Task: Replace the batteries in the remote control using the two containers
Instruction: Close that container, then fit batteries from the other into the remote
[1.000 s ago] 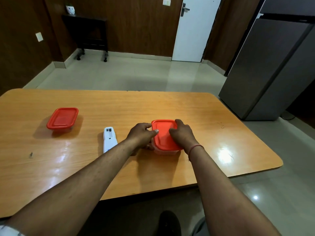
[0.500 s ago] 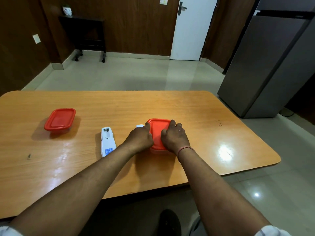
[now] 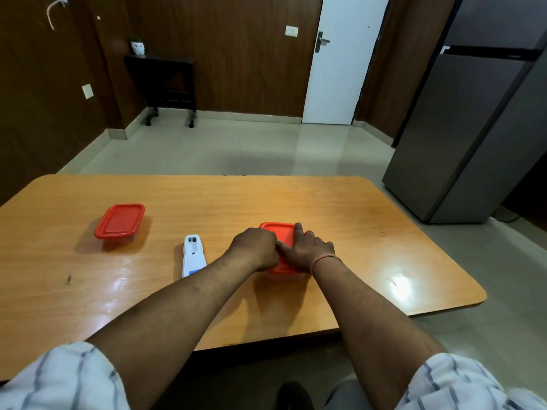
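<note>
both hands rest on the red-lidded container (image 3: 281,236) at the middle of the wooden bench (image 3: 340,226). the left hand (image 3: 256,249) is curled at the container's left edge, its fingers folded under and out of sight, so whether they grip the rim or only press against it cannot be told. the right hand (image 3: 307,249) lies flat over the lid, fingers spread and pressing down, touching the left hand at the thumb side; a thin red thread circles that wrist. the white remote control (image 3: 193,255) lies face down just beside the left forearm, its battery bay open at the far end, apart from both hands. a second red-lidded container (image 3: 120,221) sits closed farther left on the bench, well apart from the remote. striped sleeves (image 3: 62,380) show at the bottom corners.
</note>
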